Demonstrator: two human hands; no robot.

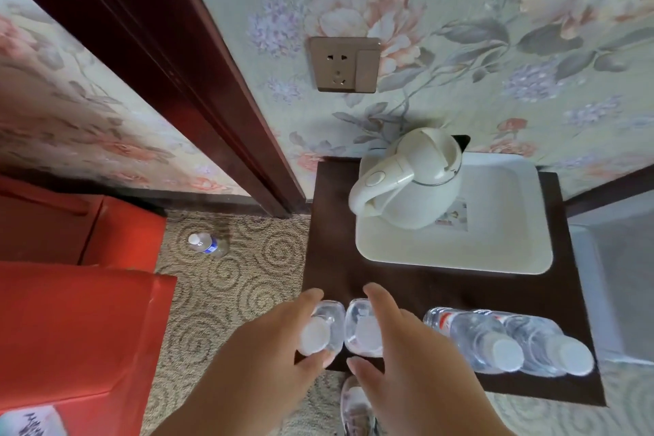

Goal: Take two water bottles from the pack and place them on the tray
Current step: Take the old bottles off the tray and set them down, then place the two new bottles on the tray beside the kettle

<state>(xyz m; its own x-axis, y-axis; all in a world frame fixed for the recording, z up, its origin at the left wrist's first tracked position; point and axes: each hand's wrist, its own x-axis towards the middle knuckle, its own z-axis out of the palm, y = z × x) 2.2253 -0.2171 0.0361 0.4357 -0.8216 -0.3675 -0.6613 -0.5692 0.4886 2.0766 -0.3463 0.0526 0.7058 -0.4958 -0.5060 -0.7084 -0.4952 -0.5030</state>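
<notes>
Two clear water bottles with white caps stand side by side at the near left corner of a small dark table (407, 288). My left hand (272, 347) is wrapped around the left bottle (320, 331). Thumb and fingers of my right hand (400, 340) close on the right bottle (362, 327). To their right stand the remaining bottles (502, 343), red-labelled and close together. The white tray (495, 244) lies at the back of the table, beyond both hands.
A white electric kettle (410, 184) fills the tray's back left part. On the patterned carpet a lone bottle (207, 244) stands beside red furniture (81, 326). A wall socket (345, 64) sits above the table. A dark door frame (198, 81) runs down on the left.
</notes>
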